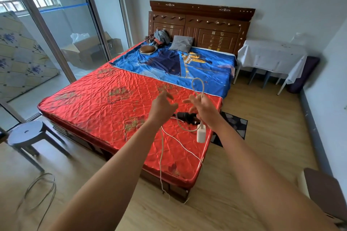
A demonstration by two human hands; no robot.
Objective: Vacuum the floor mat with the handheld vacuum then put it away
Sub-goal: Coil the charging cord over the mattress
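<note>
A black handheld vacuum (185, 117) lies on the red mattress (105, 103) near its right edge, partly hidden behind my right hand. My right hand (203, 108) grips a white charging cable (199, 85) that loops up above it; a white plug adapter (201, 134) dangles below the hand. More of the cable trails over the mattress and off its front edge. My left hand (163, 105) hovers over the mattress with fingers spread, holding nothing. A dark patterned floor mat (236, 124) lies on the wooden floor at the bed's right side.
A blue sheet (178, 65), a grey pillow (181, 43) and clothes cover the bed's head end. A grey stool (26, 135) stands at left. A cloth-covered table (270, 54) stands right of the headboard. Loose wire (37, 193) coils on the floor.
</note>
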